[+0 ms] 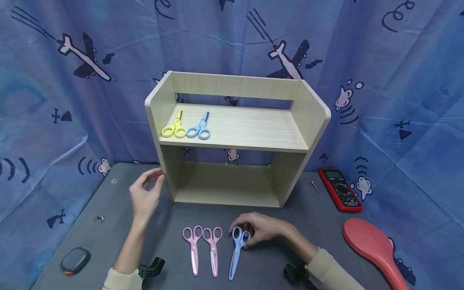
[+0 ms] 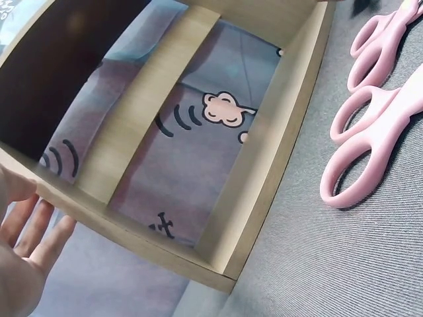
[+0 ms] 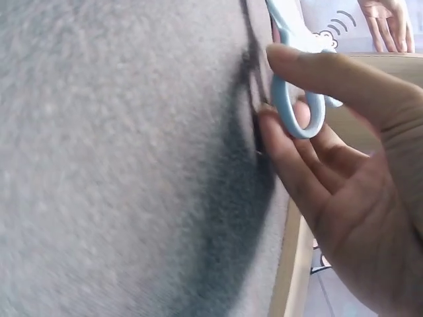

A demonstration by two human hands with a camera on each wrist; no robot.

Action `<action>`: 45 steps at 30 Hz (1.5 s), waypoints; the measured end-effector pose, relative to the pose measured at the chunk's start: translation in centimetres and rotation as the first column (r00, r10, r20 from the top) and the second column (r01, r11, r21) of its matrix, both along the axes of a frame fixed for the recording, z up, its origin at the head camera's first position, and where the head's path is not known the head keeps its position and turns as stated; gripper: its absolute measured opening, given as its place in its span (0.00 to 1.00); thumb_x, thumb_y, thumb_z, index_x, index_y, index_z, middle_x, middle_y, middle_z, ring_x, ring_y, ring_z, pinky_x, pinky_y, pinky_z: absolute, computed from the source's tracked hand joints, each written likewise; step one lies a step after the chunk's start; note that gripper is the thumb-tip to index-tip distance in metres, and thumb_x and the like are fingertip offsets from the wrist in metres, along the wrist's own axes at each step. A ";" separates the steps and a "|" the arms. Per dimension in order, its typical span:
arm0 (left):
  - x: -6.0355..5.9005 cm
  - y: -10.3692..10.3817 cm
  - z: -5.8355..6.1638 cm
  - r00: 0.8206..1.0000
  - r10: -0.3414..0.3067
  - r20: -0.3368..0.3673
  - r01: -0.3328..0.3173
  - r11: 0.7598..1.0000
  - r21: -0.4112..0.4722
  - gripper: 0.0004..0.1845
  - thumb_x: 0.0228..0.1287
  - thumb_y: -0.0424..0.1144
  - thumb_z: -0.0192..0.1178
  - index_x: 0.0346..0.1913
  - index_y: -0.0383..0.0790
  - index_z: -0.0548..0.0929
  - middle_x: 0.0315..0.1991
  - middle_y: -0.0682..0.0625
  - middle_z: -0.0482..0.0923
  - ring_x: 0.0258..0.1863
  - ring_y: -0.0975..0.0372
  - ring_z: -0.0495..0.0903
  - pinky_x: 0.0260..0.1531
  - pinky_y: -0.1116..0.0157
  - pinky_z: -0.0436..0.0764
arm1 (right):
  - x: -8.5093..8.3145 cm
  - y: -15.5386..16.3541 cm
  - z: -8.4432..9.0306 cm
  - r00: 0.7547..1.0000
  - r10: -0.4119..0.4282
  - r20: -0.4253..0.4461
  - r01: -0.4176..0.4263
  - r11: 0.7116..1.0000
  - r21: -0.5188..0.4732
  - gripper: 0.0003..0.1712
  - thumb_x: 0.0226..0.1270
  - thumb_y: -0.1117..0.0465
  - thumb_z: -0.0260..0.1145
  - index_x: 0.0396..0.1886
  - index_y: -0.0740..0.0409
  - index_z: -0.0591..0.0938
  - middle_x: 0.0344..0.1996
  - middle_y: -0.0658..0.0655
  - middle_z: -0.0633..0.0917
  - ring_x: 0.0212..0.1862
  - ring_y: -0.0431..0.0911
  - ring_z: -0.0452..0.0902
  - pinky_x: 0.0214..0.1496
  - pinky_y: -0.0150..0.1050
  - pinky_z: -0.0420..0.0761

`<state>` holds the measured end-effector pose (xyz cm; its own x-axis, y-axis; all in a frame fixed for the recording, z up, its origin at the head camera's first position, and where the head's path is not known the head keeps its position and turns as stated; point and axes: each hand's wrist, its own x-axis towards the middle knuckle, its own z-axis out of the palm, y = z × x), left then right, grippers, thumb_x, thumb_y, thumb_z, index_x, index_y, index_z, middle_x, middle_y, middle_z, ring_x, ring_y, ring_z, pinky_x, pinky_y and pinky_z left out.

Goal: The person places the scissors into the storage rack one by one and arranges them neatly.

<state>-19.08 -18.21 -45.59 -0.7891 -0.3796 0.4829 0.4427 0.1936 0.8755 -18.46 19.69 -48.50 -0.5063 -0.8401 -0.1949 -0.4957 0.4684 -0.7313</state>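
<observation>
Light-blue plastic scissors (image 1: 235,257) are on or just over the grey table (image 1: 268,274) – the right hand (image 1: 266,226) pinches their round handles, likely easiest. The left hand (image 1: 145,197), fingers loose, touches the pale wooden shelf (image 1: 232,85) (maybe steadying it).

Can make out no legible word, brand or number. On the red digital multimeter (image 1: 340,190), near the back right corner of the desk (image 1: 261,272), can see pale markings around the rotary dial (image 1: 342,188), too small to read; on its grey display (image 1: 334,174), cannot tell any digits. On the blue curtain (image 1: 224,40) behind the desk's back edge, can recognise wordless printed signs: airplanes (image 1: 85,58), arcs (image 1: 17,169), curly loops (image 1: 396,15), small crosses (image 1: 55,115). In the left wrist view, past the wooden shelf (image 2: 149,105), can spot a glyph-like mark (image 2: 6,9), too small to decipher.
</observation>
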 end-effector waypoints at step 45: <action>-0.1 -0.3 0.0 1.000 -0.024 0.001 0.024 1.000 -0.012 0.12 0.70 0.27 0.71 0.54 0.32 0.91 0.50 0.30 0.90 0.44 0.68 0.91 0.46 0.77 0.90 | 0.5 3.5 2.9 0.736 0.130 0.664 -0.193 0.981 0.023 0.36 0.70 0.74 0.73 0.77 0.62 0.77 0.62 0.77 0.80 0.33 0.28 0.84 0.37 0.22 0.82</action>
